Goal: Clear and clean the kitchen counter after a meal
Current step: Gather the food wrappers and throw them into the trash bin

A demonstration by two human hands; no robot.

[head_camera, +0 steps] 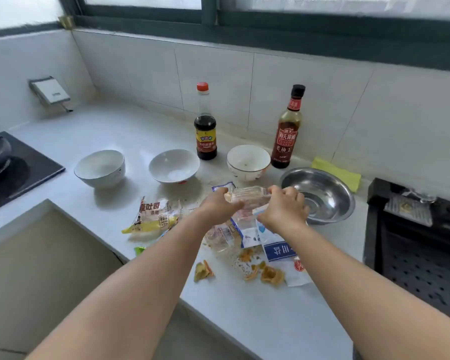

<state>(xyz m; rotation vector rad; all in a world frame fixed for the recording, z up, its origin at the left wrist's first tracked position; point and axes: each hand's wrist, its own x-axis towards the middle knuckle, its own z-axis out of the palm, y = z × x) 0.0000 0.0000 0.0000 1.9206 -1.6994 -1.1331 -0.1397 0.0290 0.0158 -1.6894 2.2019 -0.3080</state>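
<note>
Both hands were raised together over the litter: left hand [218,206] and right hand [283,209] each had fingers curled onto an end of one clear plastic wrapper [247,196], held stretched between them just above the counter [257,315]. Judged very light, thin, crinkly and somewhat slippery; not fragile, best gathered by bunching from the ends rather than pinching a flat face. Directly beneath the hands lay more flat packaging, a blue-and-white packet [279,249] among it, with orange peel scraps [269,275] nearer the body than both hands. A yellow bread bag [153,219] lay left of the left hand. Just beyond the right hand sat a steel basin [320,196], nearly touching the knuckles. Three white bowls [173,166] and two dark sauce bottles [205,126] stood beyond the hands toward the tiled wall; these judged breakable and easily tipped. Open counter remained far left of the left hand; counter edge ran close beneath the left forearm.
</note>
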